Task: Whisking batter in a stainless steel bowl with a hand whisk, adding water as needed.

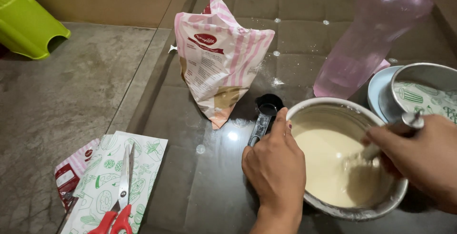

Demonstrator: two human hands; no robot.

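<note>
Head view, looking down on a glass-topped bench (200, 186). Left hand (276, 167) sits lower centre of frame, palm against the near-left rim of a metal bowl (362, 210), thumb on the rim, bracing it; grip closed lightly on the bowl edge. Right hand (423, 155) comes in from the right edge, grip wrapped around a metal-handled whisk (381, 141), motion-blurred. Whisk's long axis slants from upper right down-left into pale batter (328, 167) filling the bowl. Batter lies directly left and below the right grip, so right hand is nearer the tool, left nearer the bowl wall. Black measuring cup (266, 115) just above left hand. Striped pink bag (219, 53) upper centre, pink bottle (371, 39) upper right, lined cake tin (421, 91) right edge, red scissors (121, 200) on printed paper (104, 186) lower left
</note>
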